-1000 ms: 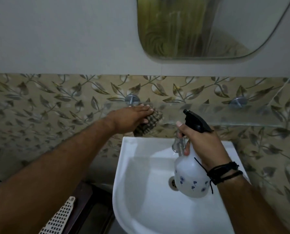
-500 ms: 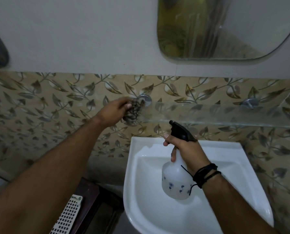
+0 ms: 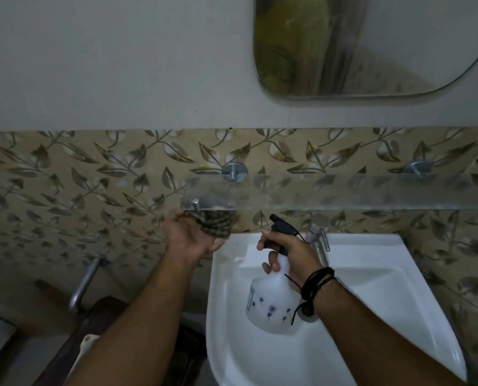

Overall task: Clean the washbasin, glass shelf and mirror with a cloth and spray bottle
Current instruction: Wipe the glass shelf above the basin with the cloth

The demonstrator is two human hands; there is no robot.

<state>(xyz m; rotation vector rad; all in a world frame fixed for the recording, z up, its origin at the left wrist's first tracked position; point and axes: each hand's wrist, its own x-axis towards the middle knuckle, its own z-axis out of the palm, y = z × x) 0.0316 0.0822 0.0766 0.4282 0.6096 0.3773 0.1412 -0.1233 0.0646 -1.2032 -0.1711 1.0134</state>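
Your left hand (image 3: 189, 236) is closed around the bunched checked cloth (image 3: 217, 222), pressing it up against the underside of the glass shelf (image 3: 343, 192) at its left end, just beside the front metal peg (image 3: 195, 204). Your right hand (image 3: 290, 250) is wrapped round the neck of the spray bottle (image 3: 274, 302), one finger near the black trigger, and holds it over the washbasin (image 3: 385, 277), in front of the tap (image 3: 319, 235). The mirror (image 3: 357, 43) hangs above, well apart from both hands.

What could go wrong: you are pushing upward on a glass pane that seems to rest only on small brackets (image 3: 233, 169), so a hard shove at this free corner could lift or shift it. The cloth could also snag on the peg as you drag it along. The bottle hangs close to the tap, and a swing of your wrist could knock them together.

Compared with half a second ago, your left hand has dropped from the shelf's back edge near the bracket to below its front corner. The right hand and bottle sit much as they did, over the basin.
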